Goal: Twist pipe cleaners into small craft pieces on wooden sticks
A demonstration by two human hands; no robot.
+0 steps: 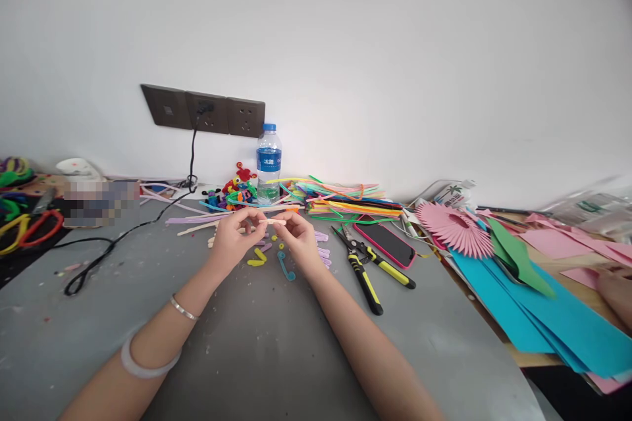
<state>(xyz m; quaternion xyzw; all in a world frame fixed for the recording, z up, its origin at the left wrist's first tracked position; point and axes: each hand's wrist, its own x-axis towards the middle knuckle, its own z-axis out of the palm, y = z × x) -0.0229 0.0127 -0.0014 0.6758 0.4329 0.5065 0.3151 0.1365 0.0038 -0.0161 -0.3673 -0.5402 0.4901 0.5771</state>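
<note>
Between them, my left hand [240,234] and my right hand [297,237] pinch the two ends of a short pale pipe cleaner [270,222] above the table. Fingertips cover its ends. Just below lie bent yellow pipe cleaner pieces [257,260] and a blue one [285,267] with curled ends. Folded lilac pipe cleaners [323,251] show beside my right wrist. To the right of that hand rest black-and-yellow pliers [368,266], their handles apart. Longer cream and lilac pipe cleaners [192,220] stretch out behind my left hand.
At the wall stand a water bottle [269,161] and small colourful figures [237,189], with a bundle of pipe cleaners [350,200] alongside. A pink-cased phone [388,243] lies right. A black cable [153,220] crosses the left. Blue paper [553,316] and another person's hand [617,289] are far right.
</note>
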